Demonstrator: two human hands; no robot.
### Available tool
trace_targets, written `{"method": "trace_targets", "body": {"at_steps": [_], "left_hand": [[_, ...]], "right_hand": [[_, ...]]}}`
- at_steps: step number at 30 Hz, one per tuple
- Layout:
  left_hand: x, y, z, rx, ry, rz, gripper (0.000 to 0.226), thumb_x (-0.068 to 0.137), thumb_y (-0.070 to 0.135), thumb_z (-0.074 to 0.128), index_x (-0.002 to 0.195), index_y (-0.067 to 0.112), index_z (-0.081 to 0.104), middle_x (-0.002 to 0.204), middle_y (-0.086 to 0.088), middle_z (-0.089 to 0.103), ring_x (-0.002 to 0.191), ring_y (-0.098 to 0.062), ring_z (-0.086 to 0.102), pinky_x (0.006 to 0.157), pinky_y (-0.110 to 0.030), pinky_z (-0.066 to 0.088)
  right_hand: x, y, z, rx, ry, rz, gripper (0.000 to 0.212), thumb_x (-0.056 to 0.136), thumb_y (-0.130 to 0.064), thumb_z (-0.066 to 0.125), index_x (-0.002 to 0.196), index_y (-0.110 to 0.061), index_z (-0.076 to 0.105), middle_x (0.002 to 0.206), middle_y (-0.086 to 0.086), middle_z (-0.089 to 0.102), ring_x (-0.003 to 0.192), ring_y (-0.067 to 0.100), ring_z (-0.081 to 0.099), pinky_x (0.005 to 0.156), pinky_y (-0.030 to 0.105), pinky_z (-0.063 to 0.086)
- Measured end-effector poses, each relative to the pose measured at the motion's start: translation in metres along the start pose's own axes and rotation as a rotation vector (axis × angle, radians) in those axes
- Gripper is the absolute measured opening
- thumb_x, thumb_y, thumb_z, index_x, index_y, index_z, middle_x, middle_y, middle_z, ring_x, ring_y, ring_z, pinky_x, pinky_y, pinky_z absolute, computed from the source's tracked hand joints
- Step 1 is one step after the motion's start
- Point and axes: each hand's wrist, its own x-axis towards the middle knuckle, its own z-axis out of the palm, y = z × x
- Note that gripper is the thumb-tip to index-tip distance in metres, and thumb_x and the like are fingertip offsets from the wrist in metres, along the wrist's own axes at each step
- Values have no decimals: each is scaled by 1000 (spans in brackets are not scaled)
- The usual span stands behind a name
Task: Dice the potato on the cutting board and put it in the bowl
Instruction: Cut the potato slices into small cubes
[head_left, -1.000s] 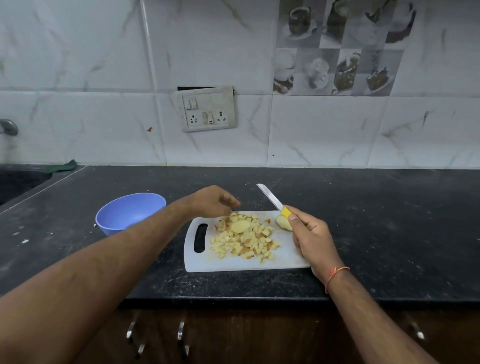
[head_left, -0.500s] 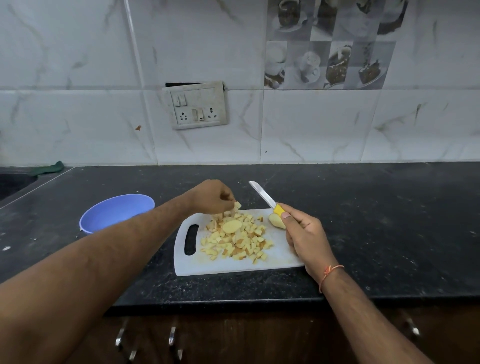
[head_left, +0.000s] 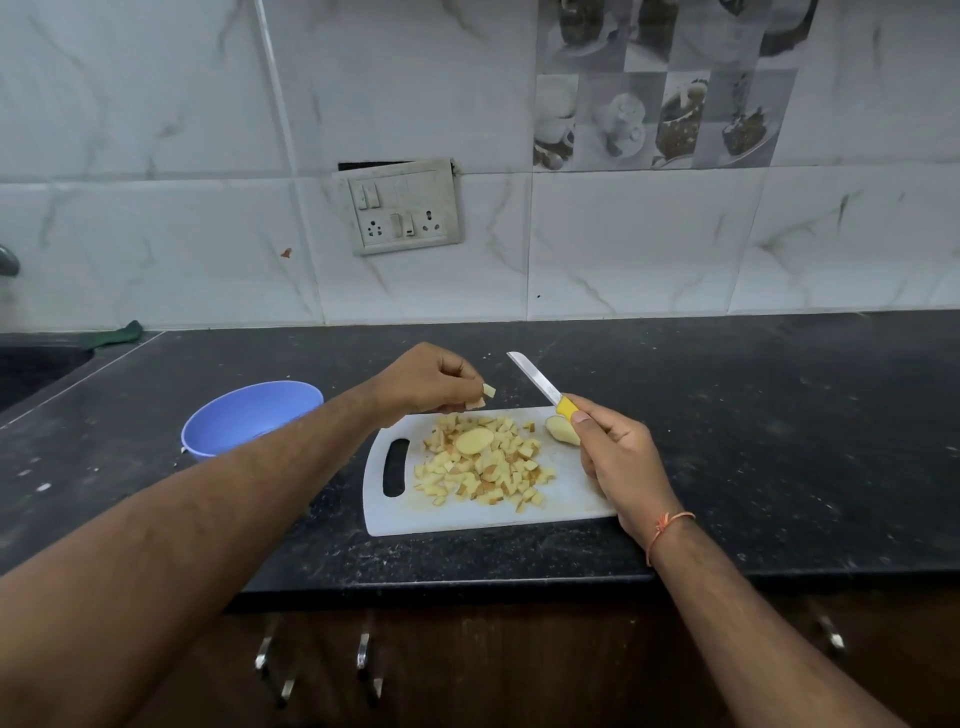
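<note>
Drawer handles (head_left: 363, 649): metal, on dark wood fronts below the surface edge, nearest the camera.

Surface (head_left: 753, 441): dark speckled stone.

Cutting board (head_left: 467, 519): white, slot handle on its left end, lying flat near the front edge of the surface.

Potato dice (head_left: 483, 473): heaped loosely across the middle of the board; one rounded slice (head_left: 474, 440) lies on top of the heap, and an uncut end piece (head_left: 562, 430) sits at the board's far right corner.

Right hand (head_left: 618, 457): over the board's right end, grip curled round the yellow handle of a knife (head_left: 540, 387), blade raised and pointing up and left. Orange thread (head_left: 667, 527) on the wrist.

Left hand (head_left: 426, 379): above the board's far edge, fingertips pinching a few potato cubes (head_left: 483, 396) clear of the heap.

Bowl (head_left: 249, 415): blue, left of the board, on the surface.

Socket plate (head_left: 397, 208): on the white tiled wall behind.
</note>
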Motion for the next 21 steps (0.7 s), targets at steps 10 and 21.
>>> {"method": "trace_targets", "body": {"at_steps": [10, 21], "left_hand": [[-3, 5, 4, 288, 21, 60, 9, 87, 18, 83, 87, 25, 87, 85, 16, 80, 83, 3, 73, 76, -18, 55], [-1, 15, 10, 427, -106, 82, 21, 88, 20, 86, 110, 23, 85, 83, 20, 79, 84, 3, 75, 82, -18, 57]], "right_hand": [[-1, -1, 0, 17, 2, -1, 28, 106, -24, 55, 126, -38, 71, 54, -5, 35, 49, 10, 29, 45, 25, 28], [1, 1, -1, 22, 6, 10, 28, 106, -26, 56, 127, -36, 71, 55, -3, 36, 50, 11, 30, 45, 26, 28]]}}
